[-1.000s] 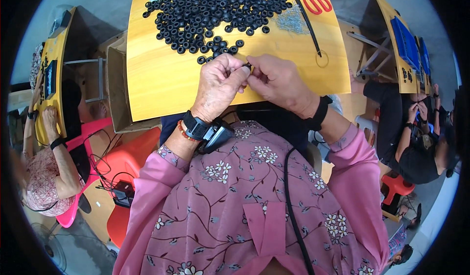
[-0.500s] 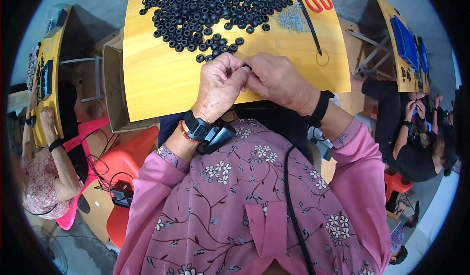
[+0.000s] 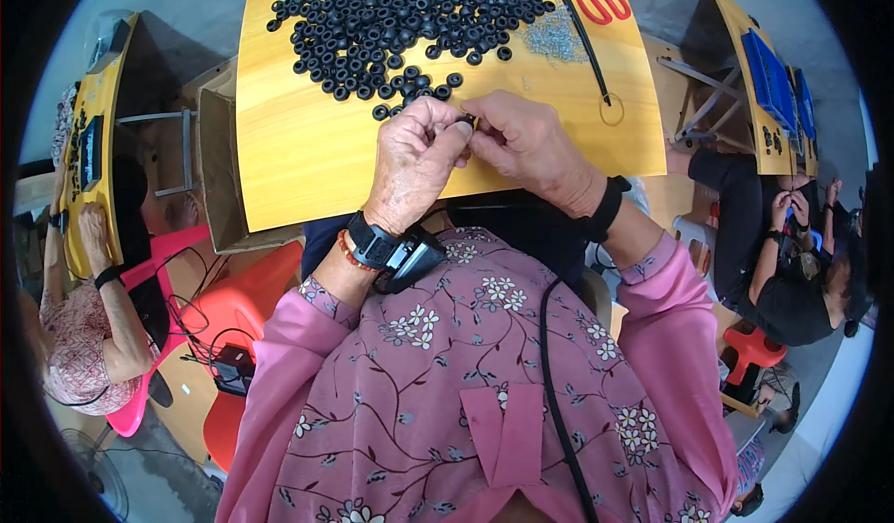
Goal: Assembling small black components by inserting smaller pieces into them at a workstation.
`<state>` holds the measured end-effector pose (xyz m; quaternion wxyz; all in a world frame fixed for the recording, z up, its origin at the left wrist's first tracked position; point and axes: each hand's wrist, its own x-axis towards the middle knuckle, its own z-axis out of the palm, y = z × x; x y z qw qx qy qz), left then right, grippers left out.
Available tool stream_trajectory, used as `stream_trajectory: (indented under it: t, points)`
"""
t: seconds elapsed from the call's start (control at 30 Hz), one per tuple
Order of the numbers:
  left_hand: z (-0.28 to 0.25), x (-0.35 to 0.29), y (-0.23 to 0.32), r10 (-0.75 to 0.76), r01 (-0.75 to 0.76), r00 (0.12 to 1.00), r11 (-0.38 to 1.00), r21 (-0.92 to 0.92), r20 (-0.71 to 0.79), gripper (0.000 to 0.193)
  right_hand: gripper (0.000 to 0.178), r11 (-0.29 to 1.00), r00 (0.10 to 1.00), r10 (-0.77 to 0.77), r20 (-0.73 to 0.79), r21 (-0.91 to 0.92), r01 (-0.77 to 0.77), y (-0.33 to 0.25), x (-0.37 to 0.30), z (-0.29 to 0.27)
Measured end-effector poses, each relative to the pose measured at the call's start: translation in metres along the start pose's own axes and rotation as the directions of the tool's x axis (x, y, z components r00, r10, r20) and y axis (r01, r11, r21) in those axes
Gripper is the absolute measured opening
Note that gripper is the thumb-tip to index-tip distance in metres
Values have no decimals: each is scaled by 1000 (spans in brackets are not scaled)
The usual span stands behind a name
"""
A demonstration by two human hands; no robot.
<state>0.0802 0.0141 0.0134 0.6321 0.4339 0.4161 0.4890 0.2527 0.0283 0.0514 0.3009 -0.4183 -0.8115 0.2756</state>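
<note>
My left hand [image 3: 414,155] is closed, thumb and fingers pinching a small black ring [image 3: 468,121] above the near part of the yellow table [image 3: 307,174]. My right hand [image 3: 535,146] meets it from the other side, fingertips closed against the ring's edge; whatever else they grip is hidden. Just beyond my hands lies a large heap of similar black rings [image 3: 400,25], a few strayed toward me. To the right of the heap is a small pile of tiny clear bluish pieces [image 3: 557,37].
Red-handled scissors [image 3: 601,0] lie at the far right, beside a thin black rod [image 3: 585,43] ending in a wire loop [image 3: 612,110]. A cardboard box [image 3: 216,160] stands against the table's left side. Other people sit at tables on both sides. A black cable [image 3: 551,365] hangs down my front.
My right hand has turned and shifted slightly, its fingertips parting a little from the left hand's. More of the black ring shows between them now. The heap looks the same.
</note>
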Motion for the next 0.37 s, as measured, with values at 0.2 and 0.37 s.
stream_trajectory:
  t: [0.2, 0.37]
  points:
    - [-1, -1, -1, 15, -15, 1000, 1000, 13, -1, 4, 20, 999, 999, -45, 10, 5, 45, 6, 1, 3]
    - [-1, -1, -2, 23, -23, 1000, 1000, -9, -6, 5, 24, 978, 993, -115, 10, -173, 115, 2, 0, -2]
